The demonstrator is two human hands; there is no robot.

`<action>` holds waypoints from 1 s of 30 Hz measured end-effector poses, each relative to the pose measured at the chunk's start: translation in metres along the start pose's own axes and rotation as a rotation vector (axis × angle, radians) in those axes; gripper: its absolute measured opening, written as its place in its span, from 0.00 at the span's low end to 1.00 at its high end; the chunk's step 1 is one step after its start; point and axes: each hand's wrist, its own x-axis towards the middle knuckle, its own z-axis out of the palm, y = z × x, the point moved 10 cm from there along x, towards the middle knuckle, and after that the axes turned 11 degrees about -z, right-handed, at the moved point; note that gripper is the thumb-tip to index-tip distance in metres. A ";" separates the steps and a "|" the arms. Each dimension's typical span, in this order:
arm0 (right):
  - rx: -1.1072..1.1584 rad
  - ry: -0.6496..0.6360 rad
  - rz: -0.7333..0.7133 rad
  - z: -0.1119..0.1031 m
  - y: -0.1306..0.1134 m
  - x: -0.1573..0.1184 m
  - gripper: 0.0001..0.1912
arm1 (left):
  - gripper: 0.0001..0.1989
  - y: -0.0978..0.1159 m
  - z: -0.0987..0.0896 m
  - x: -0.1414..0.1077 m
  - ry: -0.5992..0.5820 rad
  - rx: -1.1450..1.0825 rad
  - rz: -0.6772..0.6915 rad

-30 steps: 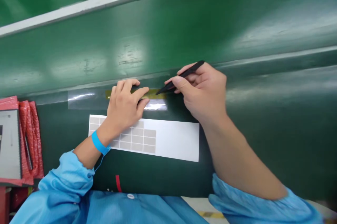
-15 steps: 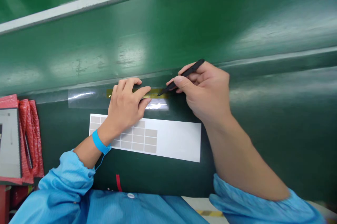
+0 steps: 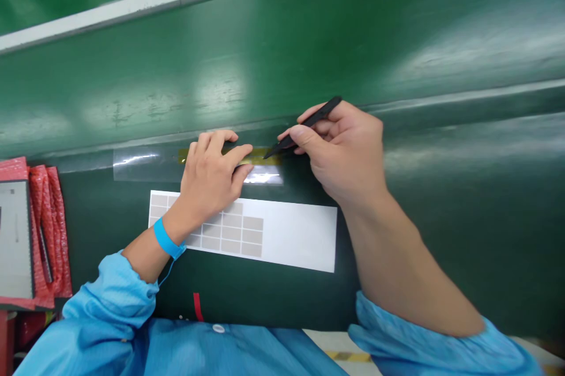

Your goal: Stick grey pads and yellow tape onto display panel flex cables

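My right hand (image 3: 342, 149) pinches a pair of slim black tweezers (image 3: 324, 110), whose pointed tip rests on or just over the right part of an amber-yellow tape strip (image 3: 260, 155). That strip lies on a clear plastic film (image 3: 136, 167). With fingers spread, my left hand (image 3: 212, 173) lies across the film and the strip, covering their middle. Below it is a white label sheet (image 3: 300, 235) with rows of grey rectangular labels on its left part; my left wrist, in a blue band (image 3: 165, 239), crosses over that sheet.
Red bubble-wrap pouches (image 3: 53, 235) are stacked at the left edge, with a grey flat panel (image 3: 15, 240) on top. A short red tape mark (image 3: 198, 306) is on the green bench near my body. A pale rail (image 3: 132, 8) runs along the far side.
The tweezers' tip has shifted very slightly on the amber strip and the right hand has tilted a little. My left hand has stayed in place on the film.
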 end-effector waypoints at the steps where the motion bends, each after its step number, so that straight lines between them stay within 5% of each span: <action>1: 0.004 -0.002 0.001 0.001 0.000 0.000 0.13 | 0.11 0.000 0.000 0.000 0.002 -0.001 0.001; 17: 0.127 0.034 -0.019 0.004 -0.001 0.002 0.11 | 0.11 -0.001 0.000 0.001 0.011 -0.020 -0.001; 30: 0.333 0.095 -0.012 -0.012 0.005 0.004 0.22 | 0.11 -0.004 0.002 0.001 0.016 0.008 0.015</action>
